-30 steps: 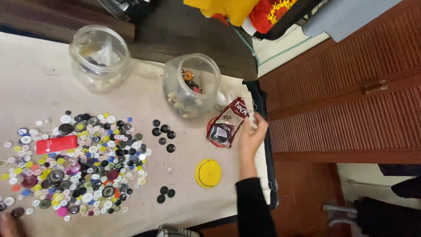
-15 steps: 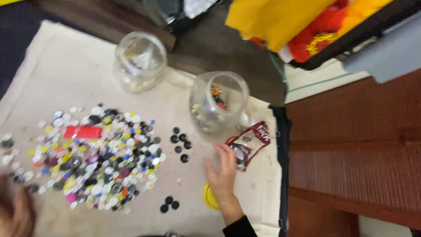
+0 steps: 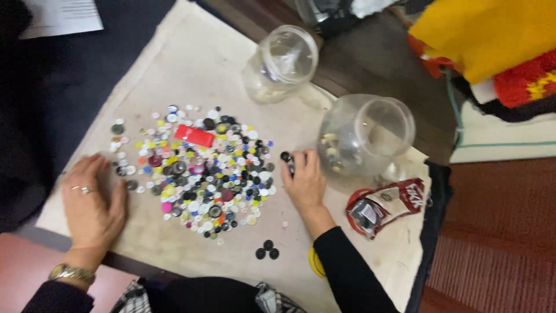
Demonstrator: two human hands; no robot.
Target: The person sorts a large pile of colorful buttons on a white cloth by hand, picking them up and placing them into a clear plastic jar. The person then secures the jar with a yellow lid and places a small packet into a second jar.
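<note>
Black buttons (image 3: 285,156) sit under the fingertips of the right hand (image 3: 305,181), at the right edge of the button pile (image 3: 197,168) on the cloth-covered surface (image 3: 191,69); the grip looks curled over them, pinching or raking, but whether it truly holds any I cannot tell. Change from half a second back: that hand was lower, by the yellow lid (image 3: 315,264) and the red snack packet (image 3: 382,204); a second back it was up on the packet itself. Now it is at the spot where a small black cluster lay apart from the pile, and that cluster mostly no longer shows, covered or gathered. My read: work has moved from the packet to collecting the dark buttons next to the nearer clear jar (image 3: 366,136), which lies on its side, mouth toward the hand, a few buttons inside. Left hand (image 3: 92,200) was barely in frame before; now fully in view, flat, palm down, fingers spread, grip open, touching the pile's left edge, ring and watch visible. Three black buttons (image 3: 266,251) stay apart near the front edge. Red flat piece (image 3: 194,135) is unmoved on top of the pile. Second clear jar (image 3: 282,62) lies farther back. Camera has swung left and closer; yellow and red fabric (image 3: 492,40) at upper right.
</note>
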